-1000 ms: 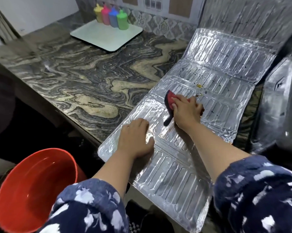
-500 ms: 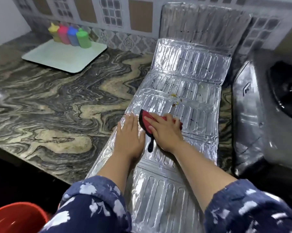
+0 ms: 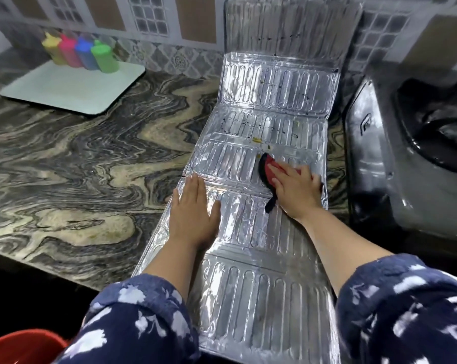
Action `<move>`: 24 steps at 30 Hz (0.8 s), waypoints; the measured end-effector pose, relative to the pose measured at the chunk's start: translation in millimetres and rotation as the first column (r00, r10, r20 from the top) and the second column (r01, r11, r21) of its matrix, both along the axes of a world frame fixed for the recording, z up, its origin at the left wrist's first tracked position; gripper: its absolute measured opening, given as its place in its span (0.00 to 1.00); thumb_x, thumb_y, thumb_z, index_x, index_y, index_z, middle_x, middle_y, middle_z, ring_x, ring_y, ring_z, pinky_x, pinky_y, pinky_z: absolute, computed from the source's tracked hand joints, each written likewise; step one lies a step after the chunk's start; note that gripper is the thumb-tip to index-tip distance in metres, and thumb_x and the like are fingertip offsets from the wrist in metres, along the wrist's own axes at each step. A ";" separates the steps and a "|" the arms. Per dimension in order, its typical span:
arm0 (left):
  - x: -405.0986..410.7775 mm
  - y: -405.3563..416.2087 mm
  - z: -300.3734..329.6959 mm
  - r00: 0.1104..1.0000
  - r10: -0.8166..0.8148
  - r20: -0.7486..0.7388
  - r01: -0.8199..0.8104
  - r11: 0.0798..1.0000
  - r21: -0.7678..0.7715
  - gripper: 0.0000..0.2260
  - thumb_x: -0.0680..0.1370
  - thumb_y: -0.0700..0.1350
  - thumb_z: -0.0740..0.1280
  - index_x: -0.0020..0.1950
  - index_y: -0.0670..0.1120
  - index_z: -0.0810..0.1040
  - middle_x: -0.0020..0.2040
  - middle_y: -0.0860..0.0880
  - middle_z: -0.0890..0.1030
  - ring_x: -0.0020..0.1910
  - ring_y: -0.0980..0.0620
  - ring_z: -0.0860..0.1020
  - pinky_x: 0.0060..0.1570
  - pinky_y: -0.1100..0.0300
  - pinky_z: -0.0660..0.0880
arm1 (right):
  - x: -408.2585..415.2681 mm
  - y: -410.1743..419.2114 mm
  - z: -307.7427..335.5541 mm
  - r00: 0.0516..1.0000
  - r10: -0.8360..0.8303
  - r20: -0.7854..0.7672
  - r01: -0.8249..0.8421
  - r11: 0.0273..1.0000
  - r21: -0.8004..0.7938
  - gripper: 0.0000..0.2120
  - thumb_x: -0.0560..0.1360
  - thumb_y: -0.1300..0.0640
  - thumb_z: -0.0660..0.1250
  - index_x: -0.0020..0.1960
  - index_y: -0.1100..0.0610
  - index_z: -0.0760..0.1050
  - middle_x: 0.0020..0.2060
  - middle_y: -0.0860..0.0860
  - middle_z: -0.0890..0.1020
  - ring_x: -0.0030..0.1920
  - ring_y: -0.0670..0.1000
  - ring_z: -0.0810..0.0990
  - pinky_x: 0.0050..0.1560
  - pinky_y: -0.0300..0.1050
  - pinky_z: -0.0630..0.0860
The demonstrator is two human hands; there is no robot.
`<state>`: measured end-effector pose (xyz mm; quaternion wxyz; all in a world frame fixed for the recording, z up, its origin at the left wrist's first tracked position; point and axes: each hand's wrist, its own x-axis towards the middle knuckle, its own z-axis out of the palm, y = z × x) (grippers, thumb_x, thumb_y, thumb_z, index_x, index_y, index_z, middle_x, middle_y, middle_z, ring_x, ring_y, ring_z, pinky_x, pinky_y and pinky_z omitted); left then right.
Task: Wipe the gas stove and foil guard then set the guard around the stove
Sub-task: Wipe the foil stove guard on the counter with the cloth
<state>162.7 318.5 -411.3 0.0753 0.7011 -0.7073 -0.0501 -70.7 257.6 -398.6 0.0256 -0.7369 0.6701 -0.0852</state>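
The silver foil guard (image 3: 274, 101) lies unfolded across the marble counter, its far panels leaning up against the tiled wall. My left hand (image 3: 193, 214) rests flat on a middle panel, fingers spread, holding nothing. My right hand (image 3: 295, 190) presses a red and black cloth (image 3: 265, 170) onto the panel just beyond, near the guard's right edge. A few yellowish food specks (image 3: 256, 140) sit on the foil just past the cloth. The gas stove (image 3: 406, 158), dark and shiny, stands at the right, partly cut off by the frame.
A white tray (image 3: 72, 88) with several coloured squeeze bottles (image 3: 80, 52) stands at the back left of the counter (image 3: 77, 158). The rim of a red bucket (image 3: 22, 345) shows at the bottom left, below the counter edge.
My right hand has slid the cloth to the right and farther up the foil. My left hand shifted a little left and forward. The view has swung right, showing more stove and less bucket.
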 end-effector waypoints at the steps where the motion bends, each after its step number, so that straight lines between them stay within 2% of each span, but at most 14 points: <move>1: 0.7 0.5 0.2 1.000 -0.004 0.001 0.004 1.000 0.005 0.31 0.80 0.58 0.43 0.78 0.43 0.44 0.79 0.46 0.43 0.77 0.51 0.41 0.73 0.51 0.36 | -6.1 1.5 1.7 1.000 -0.021 0.005 0.021 1.000 0.000 0.19 0.80 0.48 0.50 0.70 0.39 0.63 0.70 0.41 0.67 0.63 0.54 0.64 0.56 0.51 0.58; 4: 5.8 5.0 1.4 0.999 -0.033 0.004 0.033 0.999 0.019 0.31 0.80 0.58 0.45 0.78 0.42 0.45 0.79 0.46 0.44 0.77 0.50 0.42 0.74 0.49 0.39 | -11.5 10.7 9.7 0.993 -0.086 0.081 0.088 0.996 -0.018 0.17 0.80 0.49 0.52 0.66 0.40 0.69 0.67 0.41 0.71 0.61 0.55 0.66 0.54 0.51 0.59; 6: 11.9 11.3 1.3 0.998 -0.058 0.024 0.057 0.998 0.016 0.31 0.80 0.58 0.45 0.78 0.42 0.45 0.79 0.45 0.45 0.77 0.50 0.43 0.74 0.48 0.40 | -2.1 24.0 16.4 0.991 -0.060 0.123 0.065 0.997 -0.032 0.17 0.80 0.49 0.52 0.66 0.41 0.70 0.66 0.42 0.72 0.61 0.56 0.67 0.57 0.53 0.60; 9: 18.9 23.1 0.9 0.997 -0.073 0.012 0.073 0.997 0.002 0.30 0.80 0.57 0.47 0.78 0.42 0.46 0.79 0.45 0.46 0.77 0.50 0.43 0.73 0.50 0.37 | 23.0 59.1 19.8 0.978 0.083 0.194 -0.079 0.996 -0.030 0.17 0.80 0.50 0.53 0.67 0.43 0.68 0.66 0.44 0.73 0.63 0.57 0.67 0.63 0.58 0.62; 11: 20.2 29.4 0.8 0.998 -0.069 -0.004 0.069 0.998 0.002 0.30 0.80 0.56 0.48 0.78 0.42 0.47 0.79 0.45 0.47 0.77 0.50 0.44 0.73 0.49 0.37 | 39.8 86.7 14.1 0.965 0.220 0.146 -0.222 0.975 -0.001 0.19 0.80 0.49 0.52 0.70 0.43 0.65 0.69 0.43 0.70 0.63 0.56 0.65 0.62 0.55 0.58; 13: 20.0 32.4 1.0 0.998 -0.065 -0.007 0.065 0.998 0.007 0.30 0.80 0.56 0.49 0.78 0.42 0.48 0.79 0.45 0.47 0.77 0.50 0.44 0.74 0.49 0.38 | 47.8 101.9 7.4 0.954 0.288 0.078 -0.291 0.956 0.032 0.21 0.80 0.48 0.50 0.72 0.44 0.61 0.72 0.42 0.65 0.64 0.56 0.63 0.62 0.54 0.56; 18: 21.5 33.0 1.3 0.997 -0.071 -0.013 0.071 0.997 -0.011 0.30 0.80 0.57 0.48 0.78 0.43 0.47 0.79 0.46 0.47 0.77 0.51 0.44 0.73 0.50 0.38 | 29.3 81.8 4.7 0.965 0.260 0.019 -0.261 0.964 0.043 0.22 0.80 0.46 0.46 0.74 0.41 0.56 0.73 0.39 0.62 0.65 0.53 0.62 0.61 0.51 0.55; 24: 20.6 33.1 1.3 0.997 -0.074 -0.009 0.074 0.997 -0.019 0.31 0.80 0.57 0.47 0.78 0.43 0.46 0.79 0.46 0.46 0.77 0.51 0.43 0.73 0.50 0.38 | -3.0 35.0 -0.9 0.998 0.008 0.055 -0.009 1.000 0.026 0.21 0.80 0.46 0.46 0.73 0.41 0.59 0.72 0.40 0.64 0.63 0.53 0.62 0.60 0.53 0.57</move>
